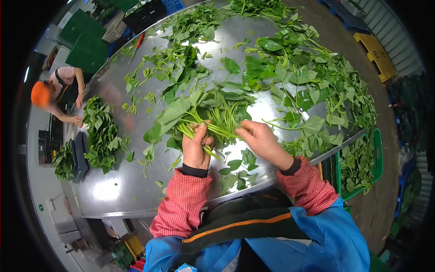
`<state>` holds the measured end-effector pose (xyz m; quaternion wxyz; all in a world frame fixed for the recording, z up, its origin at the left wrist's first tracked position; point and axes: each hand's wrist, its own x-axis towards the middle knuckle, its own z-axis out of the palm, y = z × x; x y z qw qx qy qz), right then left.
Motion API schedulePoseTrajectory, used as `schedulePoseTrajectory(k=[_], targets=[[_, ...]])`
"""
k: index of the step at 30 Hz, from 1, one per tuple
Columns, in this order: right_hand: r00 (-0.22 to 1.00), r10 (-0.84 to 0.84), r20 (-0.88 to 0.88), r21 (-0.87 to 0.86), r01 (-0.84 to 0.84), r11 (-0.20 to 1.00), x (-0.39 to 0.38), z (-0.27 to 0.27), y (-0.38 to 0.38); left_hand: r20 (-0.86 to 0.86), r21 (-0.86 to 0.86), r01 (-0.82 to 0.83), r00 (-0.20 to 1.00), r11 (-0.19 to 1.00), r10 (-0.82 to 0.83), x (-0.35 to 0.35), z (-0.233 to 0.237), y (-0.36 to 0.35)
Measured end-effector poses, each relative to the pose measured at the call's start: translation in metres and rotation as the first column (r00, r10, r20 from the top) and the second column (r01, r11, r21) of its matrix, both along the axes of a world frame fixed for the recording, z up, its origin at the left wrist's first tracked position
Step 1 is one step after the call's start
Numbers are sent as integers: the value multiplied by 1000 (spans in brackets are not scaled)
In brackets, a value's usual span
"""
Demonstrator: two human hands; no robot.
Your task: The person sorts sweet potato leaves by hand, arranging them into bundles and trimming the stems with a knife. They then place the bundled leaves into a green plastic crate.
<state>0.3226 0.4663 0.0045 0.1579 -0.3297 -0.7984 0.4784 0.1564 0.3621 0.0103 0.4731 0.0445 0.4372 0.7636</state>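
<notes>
My left hand (195, 148) is closed around the stems of several leafy greens, with cut stem ends poking out below the fist. Just beyond it, a bunch of leafy green stems (224, 115) lies over the shiny table, leaves spreading to the left and away from me. At the bunch's right side my right hand (260, 141) has thumb and fingers pinched together on the stem ends. A few loose leaves (235, 165) lie on the metal between my forearms.
Large heaps of leafy greens (317, 77) cover the metal table's (149, 195) right and far sides. Red-handled scissors (139, 41) lie at the far left edge. A green crate (378, 156) of greens stands at right. A co-worker (65, 93) works by another pile (99, 131) at left.
</notes>
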Motion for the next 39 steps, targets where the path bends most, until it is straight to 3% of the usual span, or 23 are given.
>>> schedulePoseTrajectory(k=[3, 6, 9, 12, 13, 14, 15, 16, 17, 18, 21, 22, 23, 25, 27, 28, 29, 30, 32, 33, 34, 37, 39], targets=[[981, -190, -46, 473, 189, 860, -2, -4, -7, -36, -57, -42, 999, 998, 40, 11, -2, 2], [894, -447, -7, 529, 383, 757, 14, -39, 22, -84, -58, -144, 987, 988, 138, 10, 5, 7], [795, -522, 311, 603, 259, 754, 50, -30, 51, -50, 27, -140, 989, 990, 141, -19, 8, 0], [909, -329, 255, 694, 65, 717, 49, -4, 34, 1, 27, -44, 999, 999, 44, -18, -1, -2], [943, -216, 253, 406, 99, 909, 39, 16, 25, 38, 61, 9, 999, 998, -12, -20, -14, -3], [971, -112, 210, 67, 100, 993, 24, 31, 14, 73, 96, 65, 995, 993, -73, -20, -21, -3], [978, 56, 202, -108, -35, 994, 14, 26, 5, 46, 49, 33, 998, 998, -36, -12, -12, 0], [989, 144, 36, -117, -139, 983, 6, 12, -8, 16, 3, 0, 1000, 1000, 0, 2, 4, 6], [994, 107, -27, -47, -108, 993, -5, 5, -23, -16, -41, -37, 999, 998, 36, 10, 13, 9], [998, 61, -15, 135, -58, 989, -12, 4, -35, -42, -6, 105, 994, 994, -105, 3, -7, 0], [991, 110, -75, 325, -80, 942, -20, -8, -55, 63, -184, 133, 990, 974, -123, 26, -5, -18], [983, 153, -101, 237, -125, 963, -18, -8, -54, 77, -183, 153, 987, 971, -141, 18, -14, -28], [996, 75, -41, 157, -67, 985, -16, -10, -48, 118, -29, 149, 982, 988, -144, 6, -24, -40], [993, -64, 100, 9, 63, 998, -15, -18, -24, 5, -52, -101, 995, 993, 102, -9, 3, -45], [975, -99, 197, 58, 89, 994, -23, -29, -9, -184, 10, -221, 958, 975, 219, -30, 18, -54], [967, -89, 240, 99, 67, 993, -30, -38, -7, -207, -11, -274, 942, 962, 265, -35, 23, -53], [956, -81, 282, 139, 43, 989, -35, -49, -7, -91, -53, -207, 975, 977, 202, -40, 15, -57], [964, -43, 263, 135, 7, 991, -40, -67, -7, 29, -86, -133, 990, 987, 136, -46, -2, -63], [994, -103, 39, -14, 103, 995, -39, -77, -5, 226, -140, 14, 974, 990, 18, -46, -32, -73], [988, -139, -68, -95, 133, 987, -37, -79, -2, 404, -135, 11, 914, 991, 44, -45, -41, -79], [944, -197, -264, -297, 115, 948, -33, -73, 3, 405, -94, 0, 914, 996, 39, -43, -42, -84], [931, -249, -266, -564, 59, 823, 3, -18, 23, 263, -63, 0, 965, 998, 17, -37, -29, -82], [983, -163, -81, -92, 156, 984, 5, -20, 14, 123, -76, 25, 992, 997, -16, -29, -15, -75]])
